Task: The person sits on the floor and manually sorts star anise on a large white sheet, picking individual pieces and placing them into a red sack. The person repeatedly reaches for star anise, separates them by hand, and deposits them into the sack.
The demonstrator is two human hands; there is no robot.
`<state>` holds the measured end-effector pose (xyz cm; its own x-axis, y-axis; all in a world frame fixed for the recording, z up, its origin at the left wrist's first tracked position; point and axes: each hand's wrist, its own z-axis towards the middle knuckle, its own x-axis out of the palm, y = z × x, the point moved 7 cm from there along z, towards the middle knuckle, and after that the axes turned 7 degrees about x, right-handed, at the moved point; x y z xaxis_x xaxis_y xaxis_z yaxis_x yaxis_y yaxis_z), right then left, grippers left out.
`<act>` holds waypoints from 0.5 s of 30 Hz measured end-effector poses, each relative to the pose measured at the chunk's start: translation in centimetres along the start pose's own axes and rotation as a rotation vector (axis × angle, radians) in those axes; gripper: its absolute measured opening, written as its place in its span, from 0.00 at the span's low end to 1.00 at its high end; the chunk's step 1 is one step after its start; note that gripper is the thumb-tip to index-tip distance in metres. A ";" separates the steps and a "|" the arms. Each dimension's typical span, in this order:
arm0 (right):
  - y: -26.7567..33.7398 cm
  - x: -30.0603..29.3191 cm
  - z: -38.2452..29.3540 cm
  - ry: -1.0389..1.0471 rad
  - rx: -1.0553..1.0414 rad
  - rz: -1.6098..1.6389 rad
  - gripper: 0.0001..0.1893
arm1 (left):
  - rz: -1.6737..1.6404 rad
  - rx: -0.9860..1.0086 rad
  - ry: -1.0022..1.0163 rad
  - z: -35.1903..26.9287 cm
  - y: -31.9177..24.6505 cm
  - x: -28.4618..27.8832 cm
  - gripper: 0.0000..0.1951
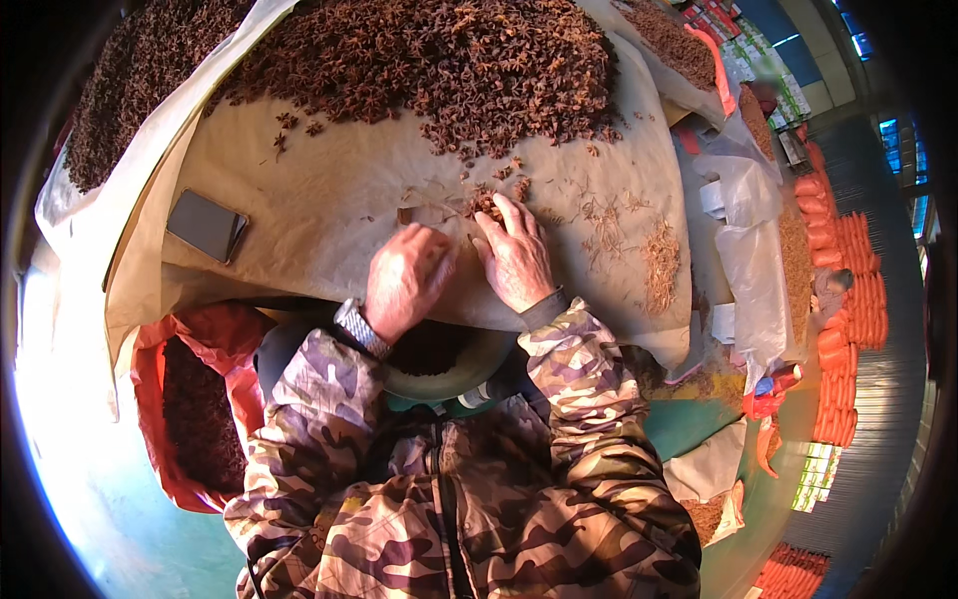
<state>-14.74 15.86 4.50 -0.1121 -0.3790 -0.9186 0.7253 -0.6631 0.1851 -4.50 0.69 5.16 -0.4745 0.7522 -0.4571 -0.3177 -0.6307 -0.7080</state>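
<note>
A broad heap of dried star anise (449, 60) lies on a tan sheet (314, 202) before me. My right hand (516, 251) rests on the sheet, its fingers apart and the fingertips touching a small cluster of star anise (483, 201). Close beside it, my left hand (408, 281) is curled near the sheet's front edge; its fingertips are hidden, so whether it holds anything is unclear. Below my hands, partly covered by the sheet and my left wrist, sits a round basin (483, 363) with dark contents (425, 352).
A smartphone (206, 224) lies at the sheet's left. Thin stalks (660, 262) are piled on the right. An orange-red sack (239, 374) of dark material stands by my left arm. Another star anise heap (142, 90) is at far left. Stacked orange sacks (834, 359) and a person (829, 290) appear at right.
</note>
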 end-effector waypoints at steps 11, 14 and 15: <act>-2.1 -1.5 -1.2 -0.003 0.060 0.041 0.17 | 0.185 -0.034 -0.014 1.3 3.0 -0.6 0.08; -2.4 -2.3 -0.9 -0.137 0.081 -0.071 0.17 | 0.197 -0.006 -0.020 0.7 2.8 -0.3 0.09; -2.2 -2.2 -0.7 -0.140 0.075 -0.041 0.17 | 0.202 -0.013 -0.011 0.5 2.7 -0.3 0.09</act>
<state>-15.60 18.60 5.83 -0.2383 -0.4335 -0.8691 0.6663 -0.7240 0.1785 -5.60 -1.28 3.64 -0.5365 0.6082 -0.5850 -0.2044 -0.7663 -0.6091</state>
